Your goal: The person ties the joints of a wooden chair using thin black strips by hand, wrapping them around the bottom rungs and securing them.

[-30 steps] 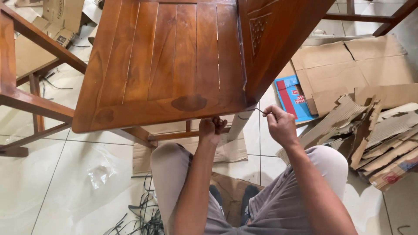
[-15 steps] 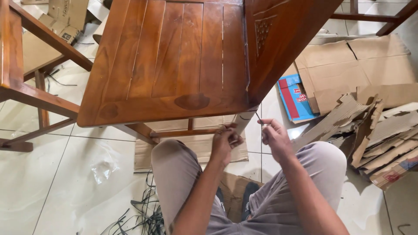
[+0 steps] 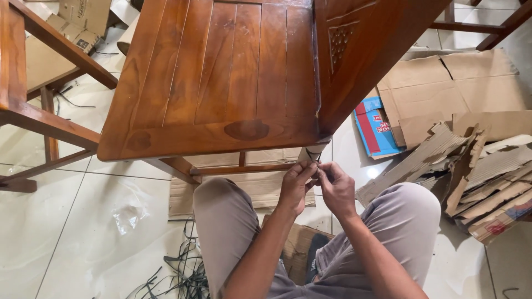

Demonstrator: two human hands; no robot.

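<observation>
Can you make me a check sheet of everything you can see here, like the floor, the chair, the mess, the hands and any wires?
Surface: white tiled floor; flat cardboard sheet under the chair.
Job's things: wooden chair, seat slatted; its wrapped leg sits just above both hands.
Clutter: torn cardboard pile at right, blue box, clear plastic scrap, black straps on the floor.
Grippers: left hand and right hand meet at the leg's wrapping, fingers pinched; what they grip is too small to tell.
Cables: thin dark cord on the floor at upper left.
Surroundings: second chair frame at left, cardboard boxes behind it.
</observation>
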